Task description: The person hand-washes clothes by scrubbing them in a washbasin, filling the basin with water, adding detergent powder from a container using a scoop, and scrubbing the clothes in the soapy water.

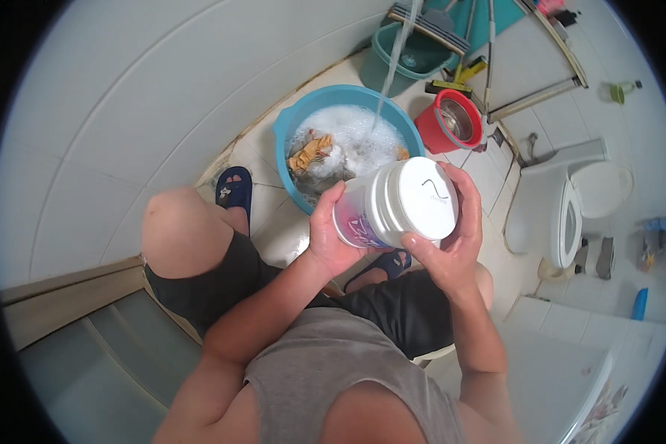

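Note:
A white plastic jar with a white screw lid and a colourful label is tilted between my two hands, above my lap. My left hand grips its base. My right hand is wrapped round the lid, thumb on the near edge and fingers on the far side. Just beyond the jar, a round blue basin stands on the floor. Inside it, white suds cover water and soaked cloth, part of it orange-brown. A thin stream of water falls into the basin.
A red bucket stands right of the basin, with a teal bucket and a squeegee or mop head behind. A white toilet is at the right. My slippered feet flank the basin's near side. A tiled wall rises at left.

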`<state>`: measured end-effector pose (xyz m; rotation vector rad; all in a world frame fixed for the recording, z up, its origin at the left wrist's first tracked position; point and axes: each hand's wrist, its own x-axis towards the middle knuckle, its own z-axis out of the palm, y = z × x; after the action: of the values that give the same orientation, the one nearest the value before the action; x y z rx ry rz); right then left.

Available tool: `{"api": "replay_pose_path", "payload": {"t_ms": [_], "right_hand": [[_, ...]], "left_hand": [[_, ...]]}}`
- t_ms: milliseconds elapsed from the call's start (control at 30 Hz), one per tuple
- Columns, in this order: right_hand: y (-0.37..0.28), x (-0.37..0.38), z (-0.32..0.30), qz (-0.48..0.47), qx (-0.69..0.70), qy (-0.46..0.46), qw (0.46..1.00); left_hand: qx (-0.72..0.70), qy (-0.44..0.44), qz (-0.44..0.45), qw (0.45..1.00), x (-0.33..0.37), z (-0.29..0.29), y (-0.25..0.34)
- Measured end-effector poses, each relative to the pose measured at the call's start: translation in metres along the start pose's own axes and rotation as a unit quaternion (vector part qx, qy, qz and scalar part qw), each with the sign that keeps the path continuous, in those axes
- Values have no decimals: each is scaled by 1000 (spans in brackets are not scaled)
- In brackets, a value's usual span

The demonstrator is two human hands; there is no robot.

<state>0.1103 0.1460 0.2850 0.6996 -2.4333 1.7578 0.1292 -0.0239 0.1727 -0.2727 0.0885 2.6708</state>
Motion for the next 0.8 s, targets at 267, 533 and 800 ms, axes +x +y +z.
{"api": "replay_pose_path", "payload": {"t_ms": [267,533,800], "right_hand": [[-59,59,-35,-26,-235,-261,936],[-78,58,-43,-32,-393,-369,842],[-71,60,-48,268,-371,-292,840]], "left_hand": [[54,-12,17,998,-8,-2,11],[110,10,-49,993,-7,0,6],[98,-13,54,994,-5,0,-2]]}}
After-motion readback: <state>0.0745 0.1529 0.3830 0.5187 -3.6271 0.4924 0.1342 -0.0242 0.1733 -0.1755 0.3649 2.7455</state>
